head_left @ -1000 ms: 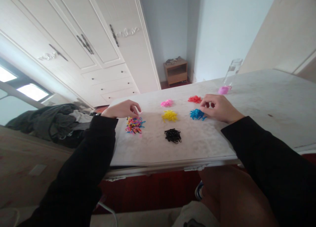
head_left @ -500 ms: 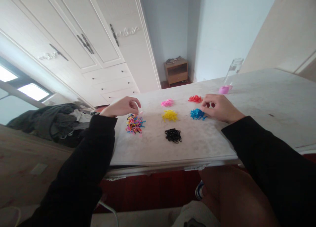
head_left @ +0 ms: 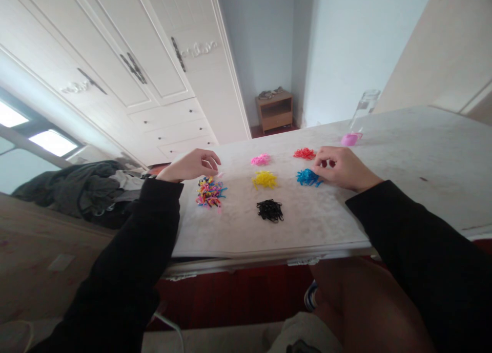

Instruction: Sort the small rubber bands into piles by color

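My left hand (head_left: 191, 164) hangs over the top of a mixed pile of small coloured rubber bands (head_left: 209, 193). Its fingers are loosely bent and apart, and I see nothing held in them. A pale pink bit shows by its fingertips. My right hand (head_left: 335, 166) is at the right edge of the blue rubber bands (head_left: 307, 177), thumb and finger pinched together. Whatever is in that pinch is too small to make out. Red rubber bands (head_left: 304, 153) lie just behind it. Pink (head_left: 261, 159), yellow (head_left: 264, 179) and black rubber bands (head_left: 270, 210) form separate piles between my hands.
A clear glass bottle (head_left: 364, 109) and a pink object (head_left: 350, 139) stand at the back right of the white table (head_left: 415, 153). Dark clothes (head_left: 88, 189) are heaped to the left. Beyond the table are a white wardrobe (head_left: 154, 45) and a small wooden cabinet (head_left: 274, 111).
The fingers of my left hand have spread slightly, and the hand has shifted a little to the right. My right hand stays by the blue pile.
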A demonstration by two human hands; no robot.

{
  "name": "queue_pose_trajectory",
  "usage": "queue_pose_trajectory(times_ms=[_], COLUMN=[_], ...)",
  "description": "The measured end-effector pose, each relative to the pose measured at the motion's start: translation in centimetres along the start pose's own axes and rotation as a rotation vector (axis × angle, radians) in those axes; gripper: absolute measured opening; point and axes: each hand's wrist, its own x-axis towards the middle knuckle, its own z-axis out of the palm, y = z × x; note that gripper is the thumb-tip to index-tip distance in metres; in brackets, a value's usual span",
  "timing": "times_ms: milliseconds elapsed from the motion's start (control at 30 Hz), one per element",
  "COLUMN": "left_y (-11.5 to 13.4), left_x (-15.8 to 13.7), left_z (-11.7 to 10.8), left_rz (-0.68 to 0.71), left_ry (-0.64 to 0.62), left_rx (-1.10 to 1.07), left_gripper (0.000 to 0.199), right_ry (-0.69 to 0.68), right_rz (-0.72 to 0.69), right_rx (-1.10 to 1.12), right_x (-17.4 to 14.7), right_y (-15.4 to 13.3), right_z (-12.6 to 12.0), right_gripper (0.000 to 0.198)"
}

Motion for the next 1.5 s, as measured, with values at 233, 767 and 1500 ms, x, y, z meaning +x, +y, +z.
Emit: queue_pose_trajectory(times_ms=[233,767,1500], left_y=[0.02,-0.08,0.16], left_x=[0.03,-0.16,-0.35], left_z=[0.03,-0.04,-0.10], left_rz=[0.035,0.068,0.076], left_ry=[0.022,0.007,0.033], left_rx=[0.026,0.000,0.013], left_gripper=[0.032,0.030,0.034], right_ry=[-0.006,-0.023,-0.047], right_rz=[0.000,0.007,0.027], right_rx=[-0.008,-0.003,-0.005], right_x=[-0.11,-0.06,0.01], right_y=[0.15,0.18,-0.06], right_z=[-0.01,0.12,0.06], right_gripper=[0.015,0.017,0.016])
